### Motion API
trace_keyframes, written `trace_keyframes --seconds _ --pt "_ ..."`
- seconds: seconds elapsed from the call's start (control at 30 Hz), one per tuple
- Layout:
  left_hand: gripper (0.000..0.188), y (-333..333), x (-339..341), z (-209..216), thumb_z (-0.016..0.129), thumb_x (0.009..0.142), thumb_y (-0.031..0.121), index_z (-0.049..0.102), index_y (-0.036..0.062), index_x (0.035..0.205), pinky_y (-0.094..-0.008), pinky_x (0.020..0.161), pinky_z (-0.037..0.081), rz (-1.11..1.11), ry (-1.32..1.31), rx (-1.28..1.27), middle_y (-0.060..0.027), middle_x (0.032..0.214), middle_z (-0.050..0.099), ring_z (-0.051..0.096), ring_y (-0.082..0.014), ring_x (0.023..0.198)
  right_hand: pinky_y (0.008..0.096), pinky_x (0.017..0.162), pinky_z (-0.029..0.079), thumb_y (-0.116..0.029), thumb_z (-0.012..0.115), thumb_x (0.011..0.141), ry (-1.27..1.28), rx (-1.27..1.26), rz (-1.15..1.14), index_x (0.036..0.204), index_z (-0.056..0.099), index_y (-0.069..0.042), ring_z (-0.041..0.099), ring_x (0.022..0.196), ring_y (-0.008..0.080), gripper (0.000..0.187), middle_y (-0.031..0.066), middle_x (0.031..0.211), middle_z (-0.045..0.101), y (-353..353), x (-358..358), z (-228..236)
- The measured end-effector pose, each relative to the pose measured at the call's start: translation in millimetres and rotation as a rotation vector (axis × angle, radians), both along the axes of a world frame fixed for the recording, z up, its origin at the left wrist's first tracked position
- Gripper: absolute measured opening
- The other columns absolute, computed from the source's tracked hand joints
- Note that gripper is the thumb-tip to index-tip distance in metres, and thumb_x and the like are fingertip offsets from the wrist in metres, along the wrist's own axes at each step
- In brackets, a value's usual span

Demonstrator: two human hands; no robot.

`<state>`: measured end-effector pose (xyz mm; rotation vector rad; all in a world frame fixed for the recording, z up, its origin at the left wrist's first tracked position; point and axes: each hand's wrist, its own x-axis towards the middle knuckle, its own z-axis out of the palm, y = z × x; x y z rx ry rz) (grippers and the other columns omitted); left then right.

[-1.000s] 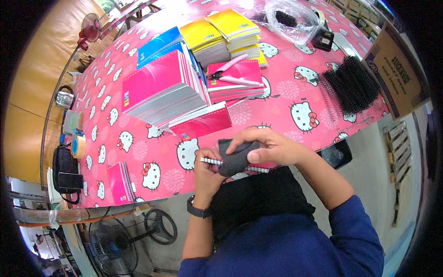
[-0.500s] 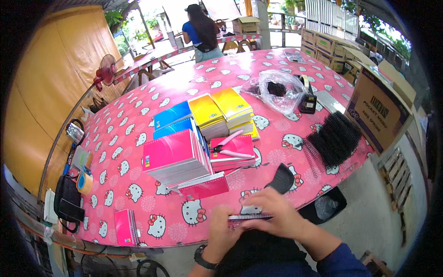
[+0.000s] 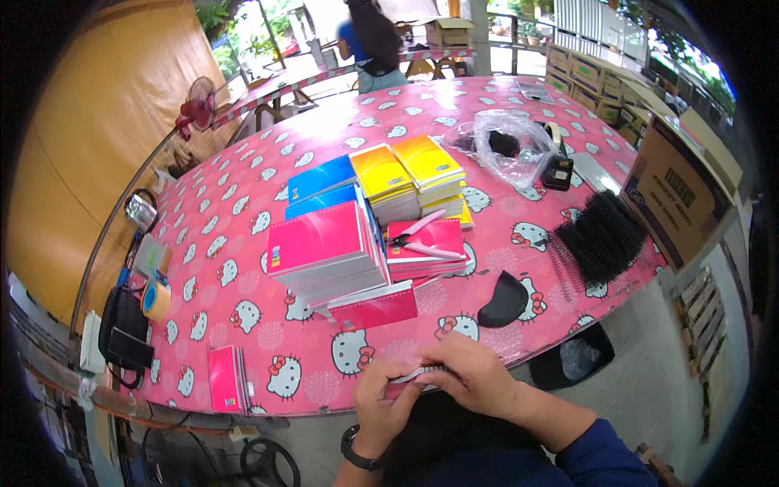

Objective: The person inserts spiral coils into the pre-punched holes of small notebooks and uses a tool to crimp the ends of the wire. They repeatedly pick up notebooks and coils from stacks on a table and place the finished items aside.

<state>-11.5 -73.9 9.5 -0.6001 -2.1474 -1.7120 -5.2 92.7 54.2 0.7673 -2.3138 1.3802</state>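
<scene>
Low at the table's near edge, a thin notebook (image 3: 408,376) is seen edge-on between my hands, a dark coil along its spine. My left hand (image 3: 381,406) grips its left end, thumb against the edge. Fingers of my right hand (image 3: 475,377) are closed over the coil side and hide much of it. Beyond my hands stand a stack of pink notebooks (image 3: 318,243) and a lower pink pile (image 3: 442,264) with pink-handled cutting pliers (image 3: 422,240) on top. Blue notebooks (image 3: 323,180) and yellow notebooks (image 3: 426,162) sit behind. A black curved pad (image 3: 504,300) lies nearby.
Black spiral coils (image 3: 602,237) are heaped at the right, beside a cardboard box (image 3: 675,195). A clear plastic bag (image 3: 511,150) lies farther back. Several finished-looking pink notebooks (image 3: 226,380), a tape roll (image 3: 156,300) and a black bag (image 3: 122,333) are at left. A person (image 3: 373,45) stands at the back.
My view has shifted, so the table's things appear farther right and slightly higher. Both hands still grip the notebook, which has tilted, and my right fingers have drawn in closer over its coil side.
</scene>
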Motion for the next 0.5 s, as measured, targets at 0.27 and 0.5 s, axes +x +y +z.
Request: trace_keyframes --seconds 0.27,0.5 --pt "0.019 -5.5 1.4 -9.1 0.075 0.072 0.008 0.061 0.0019 0.084 -0.0289 0.063 0.045 -0.042 -0.041 0.125 -0.0089 0.079 0.061 0.059 -0.0214 0.071 0.0346 0.067 0.047 -0.011 0.074 0.071 0.087 0.027 -0.045 0.096 0.061 -0.004 0.057 0.078 0.0273 0.029 0.0095 0.087 0.06 -9.8 1.1 -8.2" --pt "0.018 -4.9 3.7 -4.8 0.075 0.073 0.008 0.06 0.002 0.083 -0.0276 0.061 0.045 -0.074 0.016 0.109 -0.0081 0.079 0.06 0.058 -0.0188 0.071 0.0329 0.06 0.045 -0.014 0.077 0.068 0.124 0.035 0.03 0.089 0.061 -0.003 0.054 0.071 0.0238 0.029 0.009 0.083 0.055 -4.2 -4.5 -4.7"
